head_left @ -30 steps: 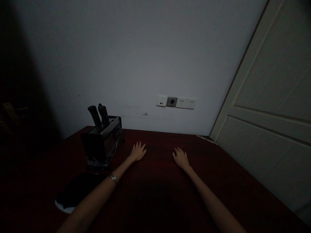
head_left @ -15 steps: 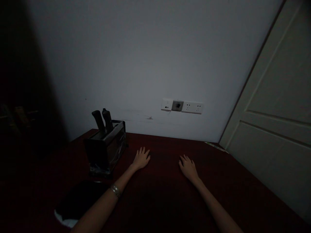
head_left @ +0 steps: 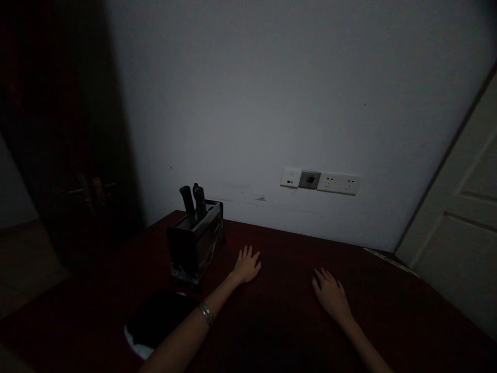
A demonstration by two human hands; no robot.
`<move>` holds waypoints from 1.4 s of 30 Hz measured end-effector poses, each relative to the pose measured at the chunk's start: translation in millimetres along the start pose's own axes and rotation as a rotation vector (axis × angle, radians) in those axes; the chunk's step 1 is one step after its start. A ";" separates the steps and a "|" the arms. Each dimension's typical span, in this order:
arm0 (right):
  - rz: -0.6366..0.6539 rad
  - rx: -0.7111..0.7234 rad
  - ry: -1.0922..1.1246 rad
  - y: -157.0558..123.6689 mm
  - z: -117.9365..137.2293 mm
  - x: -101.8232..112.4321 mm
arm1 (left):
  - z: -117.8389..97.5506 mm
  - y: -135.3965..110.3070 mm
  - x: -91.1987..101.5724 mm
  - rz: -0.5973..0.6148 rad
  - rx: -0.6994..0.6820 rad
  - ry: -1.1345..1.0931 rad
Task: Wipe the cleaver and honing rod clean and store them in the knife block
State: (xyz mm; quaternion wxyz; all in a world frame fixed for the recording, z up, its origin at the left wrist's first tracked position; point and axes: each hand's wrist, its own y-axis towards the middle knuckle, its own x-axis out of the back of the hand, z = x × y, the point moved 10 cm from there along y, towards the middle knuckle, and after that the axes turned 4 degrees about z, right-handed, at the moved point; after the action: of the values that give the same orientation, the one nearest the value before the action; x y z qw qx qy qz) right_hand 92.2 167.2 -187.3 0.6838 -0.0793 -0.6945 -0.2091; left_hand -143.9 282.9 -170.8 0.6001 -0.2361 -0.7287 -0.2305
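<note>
My left hand [head_left: 247,266] lies palm down on the dark red table [head_left: 279,321], fingers spread and holding nothing. A silvery bracelet [head_left: 206,313] circles that wrist. Just left of the hand stands a dark knife block [head_left: 198,243] with several black handles [head_left: 193,201] sticking up out of its top. Further right on the tabletop rests my right hand [head_left: 331,294], also flat with fingers stretched out and nothing in it. Beside my left forearm is a black, flat-looking object with a whitish edge [head_left: 139,346]; its kind is hard to make out in the dim light.
Behind the table rises a pale wall with a row of sockets and a switch [head_left: 320,181]. A thin pale strip [head_left: 390,260] lies along the back right edge. A panelled white door [head_left: 462,223] stands right, a dark door with a handle [head_left: 99,190] left.
The view has swung to the left, so everything appears further right and the dark door shows more. Both hands stay resting on the table.
</note>
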 end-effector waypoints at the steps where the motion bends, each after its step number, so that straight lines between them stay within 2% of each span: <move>1: -0.003 0.002 -0.005 0.1 -0.2 -0.4 | -2.9 -1.6 3.9 0.007 0.006 0.010; 4: -0.007 0.006 -0.006 0.8 -1.7 -3.0 | -27.8 -14.4 26.4 0.019 -0.059 0.064; 7: -0.018 0.009 -0.006 1.9 -3.8 -6.4 | -77.4 -50.5 65.3 0.038 -0.301 0.046; 9: -0.028 0.016 -0.011 2.4 -4.7 -8.7 | -106.4 -87.9 107.3 -0.026 -0.459 0.005; 10: -0.030 0.018 -0.012 2.7 -5.1 -10.0 | -113.2 -107.1 131.3 -0.084 -0.492 0.001; 12: -0.033 0.025 -0.008 3.3 -5.4 -12.5 | -110.3 -143.6 185.5 -0.275 -0.482 0.018; 14: -0.031 0.026 -0.006 4.0 -5.7 -14.8 | -87.3 -174.7 238.0 -0.477 -0.424 -0.002; 17: -0.021 0.025 -0.023 4.8 -5.7 -18.2 | -17.6 -212.0 311.6 -0.869 -0.212 -0.035; 19: -0.018 0.026 -0.038 5.4 -5.8 -20.3 | 36.3 -224.1 342.9 -1.040 -0.063 -0.072; 21: -0.025 0.030 -0.045 6.0 -5.7 -21.5 | 87.0 -224.0 359.4 -1.125 0.023 -0.158; 23: -0.029 0.030 -0.038 6.7 -6.5 -22.6 | 131.3 -209.9 360.8 -1.101 0.061 -0.272; 24: -0.032 0.031 -0.031 6.9 -6.8 -22.9 | 150.8 -197.0 355.3 -1.036 0.070 -0.348; 26: -0.034 0.030 -0.016 6.9 -7.3 -22.6 | 182.9 -166.4 333.6 -0.836 0.084 -0.530; 27: -0.039 0.038 -0.009 6.5 -6.6 -21.6 | 192.3 -151.4 320.0 -0.720 0.069 -0.622; 30: -0.060 0.074 0.019 3.9 -2.5 -16.2 | 198.6 -122.8 289.1 -0.476 -0.024 -0.799; 33: -0.075 0.078 0.040 1.3 -0.5 -11.1 | 192.0 -112.7 275.5 -0.369 -0.095 -0.880; 36: -0.050 0.061 -0.001 1.2 -0.6 -11.4 | 188.5 -109.2 268.3 -0.340 -0.104 -0.955; 42: 0.030 0.057 -0.037 4.0 -1.9 -17.4 | 195.7 -99.6 249.7 -0.369 -0.092 -1.220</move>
State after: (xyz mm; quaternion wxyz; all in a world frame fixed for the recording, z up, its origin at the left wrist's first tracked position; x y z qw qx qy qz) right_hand 96.4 173.2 -203.8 0.6760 -0.0738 -0.7114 -0.1774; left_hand -397.6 343.1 35.6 0.0169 -0.2211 -0.9574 -0.1853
